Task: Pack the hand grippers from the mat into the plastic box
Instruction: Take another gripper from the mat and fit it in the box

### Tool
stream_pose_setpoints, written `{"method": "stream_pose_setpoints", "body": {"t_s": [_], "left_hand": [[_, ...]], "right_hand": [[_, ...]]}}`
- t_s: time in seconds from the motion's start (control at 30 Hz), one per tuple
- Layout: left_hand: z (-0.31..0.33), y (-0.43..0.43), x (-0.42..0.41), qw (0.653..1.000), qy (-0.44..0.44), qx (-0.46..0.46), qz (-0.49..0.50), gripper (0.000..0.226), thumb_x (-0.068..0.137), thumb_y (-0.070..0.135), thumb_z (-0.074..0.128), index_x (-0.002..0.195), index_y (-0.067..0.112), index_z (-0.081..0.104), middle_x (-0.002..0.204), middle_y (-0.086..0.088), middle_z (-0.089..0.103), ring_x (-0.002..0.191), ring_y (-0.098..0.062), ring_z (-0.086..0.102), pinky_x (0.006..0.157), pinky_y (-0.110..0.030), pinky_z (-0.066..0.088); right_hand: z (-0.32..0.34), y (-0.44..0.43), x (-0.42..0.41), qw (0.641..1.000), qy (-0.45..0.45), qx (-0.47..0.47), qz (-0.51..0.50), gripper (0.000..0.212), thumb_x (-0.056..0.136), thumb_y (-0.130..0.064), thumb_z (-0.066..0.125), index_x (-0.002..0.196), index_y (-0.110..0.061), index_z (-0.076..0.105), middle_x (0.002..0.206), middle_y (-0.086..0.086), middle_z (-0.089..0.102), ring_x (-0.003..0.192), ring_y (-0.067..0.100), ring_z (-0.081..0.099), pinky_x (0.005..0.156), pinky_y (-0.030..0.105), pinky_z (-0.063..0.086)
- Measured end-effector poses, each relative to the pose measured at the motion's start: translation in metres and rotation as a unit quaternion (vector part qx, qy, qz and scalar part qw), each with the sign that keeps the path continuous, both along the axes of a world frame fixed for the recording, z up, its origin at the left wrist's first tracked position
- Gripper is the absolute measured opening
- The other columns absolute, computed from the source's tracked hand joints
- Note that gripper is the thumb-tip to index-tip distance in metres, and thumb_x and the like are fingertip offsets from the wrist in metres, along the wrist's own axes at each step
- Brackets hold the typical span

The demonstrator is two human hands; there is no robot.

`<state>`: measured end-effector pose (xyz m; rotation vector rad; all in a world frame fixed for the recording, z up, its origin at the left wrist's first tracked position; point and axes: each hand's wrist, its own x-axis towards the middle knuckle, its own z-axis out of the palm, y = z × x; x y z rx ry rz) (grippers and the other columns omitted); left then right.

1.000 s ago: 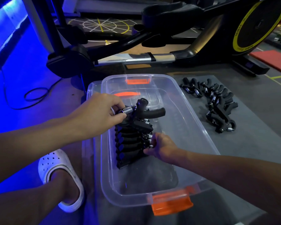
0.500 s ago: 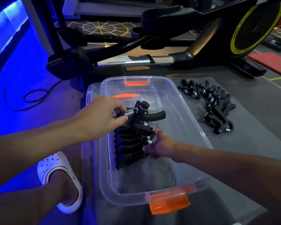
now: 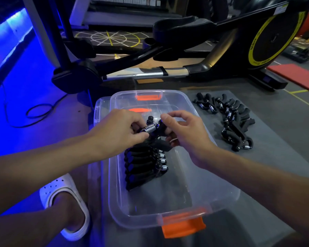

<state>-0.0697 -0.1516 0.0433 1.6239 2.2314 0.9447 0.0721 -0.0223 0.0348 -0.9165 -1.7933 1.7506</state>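
At the far left the floor is lit blue, and a black cable (image 3: 37, 113) lies there in a loop. Lower down, a foot in a white perforated clog (image 3: 64, 205) stands just beside the plastic box.

The left hand (image 3: 121, 132) reaches in over the box. Its fingers (image 3: 141, 136) are pinching the silver spring end of one hand gripper (image 3: 152, 128), which is held in the air above the box. The right hand (image 3: 184, 132) meets it from the other side; the thumb and the first fingers close on the black part of the same gripper, while the other fingers are loosely curled.

Under the two hands, the clear plastic box (image 3: 227, 196) stands on the grey mat (image 3: 275, 157). It has orange latches at the near and the far end. Inside, against its left wall, a row of packed grippers (image 3: 143, 164) lies close together, black handles to the left and springs to the right. The right half of the box floor is bare.

To the right of the box, well apart from it, more grippers (image 3: 234, 120) lie on the mat in a loose line.

Behind all this stands a black exercise machine (image 3: 185, 43) with a yellow-ringed wheel.
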Motion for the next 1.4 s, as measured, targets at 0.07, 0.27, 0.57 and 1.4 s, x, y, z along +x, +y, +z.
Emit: {"method": "stream_pose_setpoints", "body": {"t_s": [0.07,0.27,0.57,1.4], "left_hand": [[0.002,-0.001,0.004,1.0,-0.013,0.007,-0.003,0.007,0.08,0.023,0.076,0.084,0.02,0.071,0.058,0.028,0.062,0.053,0.001,0.059,0.054,-0.009,0.042],[0.002,0.0,0.005,0.993,-0.102,-0.008,-0.059,0.008,0.086,0.021,0.07,0.094,0.021,0.071,0.074,0.009,0.072,0.067,-0.007,0.069,0.068,-0.023,0.056],[0.005,0.011,-0.018,0.996,0.047,0.026,-0.072,0.072,0.084,0.034,0.069,0.134,0.062,0.026,0.127,0.026,0.034,0.106,0.007,0.046,0.084,-0.011,0.037],[-0.007,0.002,-0.008,0.976,0.11,-0.133,-0.134,0.041,0.077,0.067,0.049,0.08,0.031,0.067,0.079,0.016,0.065,0.077,-0.003,0.061,0.071,-0.031,0.052]], "right_hand": [[0.004,0.0,-0.003,1.0,0.003,0.02,-0.003,0.031,0.084,-0.025,0.073,0.095,0.003,0.065,0.061,0.007,0.06,0.05,0.02,0.054,0.048,0.03,0.045],[0.016,0.009,0.007,0.993,-0.032,0.111,0.033,0.011,0.087,-0.01,0.069,0.077,-0.006,0.072,0.069,0.015,0.069,0.06,0.019,0.061,0.06,0.032,0.054],[0.023,0.021,0.035,0.925,-0.152,0.311,0.159,0.018,0.085,-0.007,0.067,0.1,-0.016,0.074,0.06,-0.019,0.064,0.056,0.0,0.057,0.057,0.011,0.044],[-0.005,0.027,0.052,0.865,-0.261,0.347,0.25,0.017,0.077,-0.01,0.076,0.089,-0.02,0.071,0.064,-0.004,0.07,0.061,0.008,0.066,0.056,0.014,0.048]]}}
